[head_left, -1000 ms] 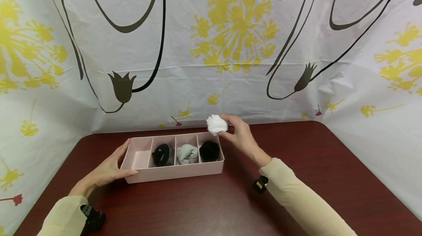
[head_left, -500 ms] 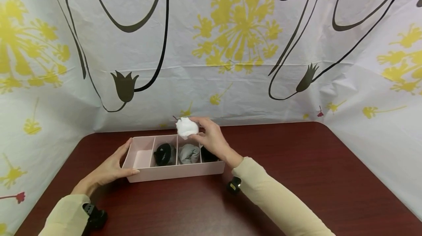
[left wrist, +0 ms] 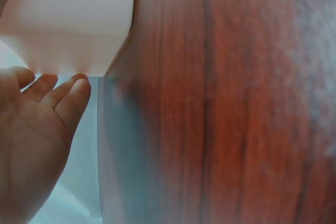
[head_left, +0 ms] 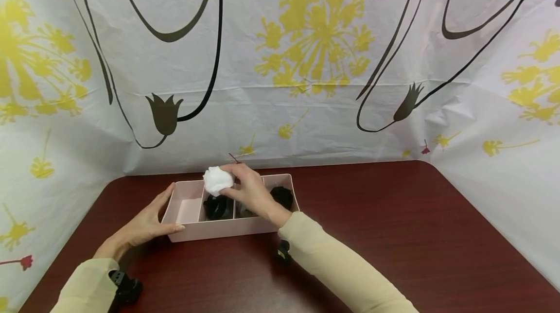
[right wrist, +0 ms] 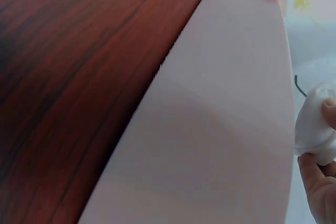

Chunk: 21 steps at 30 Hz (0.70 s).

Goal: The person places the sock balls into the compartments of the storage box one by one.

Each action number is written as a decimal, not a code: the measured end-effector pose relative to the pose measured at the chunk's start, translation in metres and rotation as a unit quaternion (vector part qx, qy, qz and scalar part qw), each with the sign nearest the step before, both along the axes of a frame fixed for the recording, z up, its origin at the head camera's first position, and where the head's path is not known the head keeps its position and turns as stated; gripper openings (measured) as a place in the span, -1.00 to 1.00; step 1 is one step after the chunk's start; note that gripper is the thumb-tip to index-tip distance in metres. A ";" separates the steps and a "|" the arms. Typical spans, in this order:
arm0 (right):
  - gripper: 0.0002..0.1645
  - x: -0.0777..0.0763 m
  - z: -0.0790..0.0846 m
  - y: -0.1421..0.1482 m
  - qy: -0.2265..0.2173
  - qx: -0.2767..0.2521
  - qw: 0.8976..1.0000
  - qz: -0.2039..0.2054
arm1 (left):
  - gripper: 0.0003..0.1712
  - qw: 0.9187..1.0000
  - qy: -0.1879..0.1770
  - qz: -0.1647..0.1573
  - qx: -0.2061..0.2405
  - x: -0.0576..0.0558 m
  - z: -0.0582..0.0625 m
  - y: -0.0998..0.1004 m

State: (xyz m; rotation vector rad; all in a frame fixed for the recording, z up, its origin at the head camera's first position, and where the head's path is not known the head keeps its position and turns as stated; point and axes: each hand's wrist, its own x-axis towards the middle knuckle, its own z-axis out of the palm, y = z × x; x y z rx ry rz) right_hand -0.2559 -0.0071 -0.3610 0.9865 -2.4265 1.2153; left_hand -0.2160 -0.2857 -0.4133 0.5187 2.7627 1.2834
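A pale pink divided box (head_left: 218,230) stands on the table. My left hand (head_left: 142,225) grips its left end, thumb along the front wall and fingers at the far corner; the left wrist view has several fingertips against the box (left wrist: 73,9). Between thumb and fingers my right hand (head_left: 253,191) pinches a balled-up white cloth (head_left: 216,181), sock-like, above the second compartment from the left. In that compartment lies a black rolled bundle (head_left: 215,207). The leftmost compartment (head_left: 188,210) shows its bare floor. The right hand mostly hides a grey bundle in the third.
A black fuzzy bundle (head_left: 282,197) fills the rightmost compartment. Dark red-brown wood makes up the tabletop (head_left: 372,216). Behind and beside it hangs a white sheet (head_left: 262,123) with flower prints.
My right hand has carried the white cloth leftward along the box, from over its right end to above the second compartment, slightly lower. The left hand and box have stayed in place.
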 end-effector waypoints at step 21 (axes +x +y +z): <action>-0.43 0.009 -0.003 -0.041 0.063 0.181 0.981 0.004 | 0.28 1.000 0.004 -0.011 -0.005 0.000 0.001 -0.001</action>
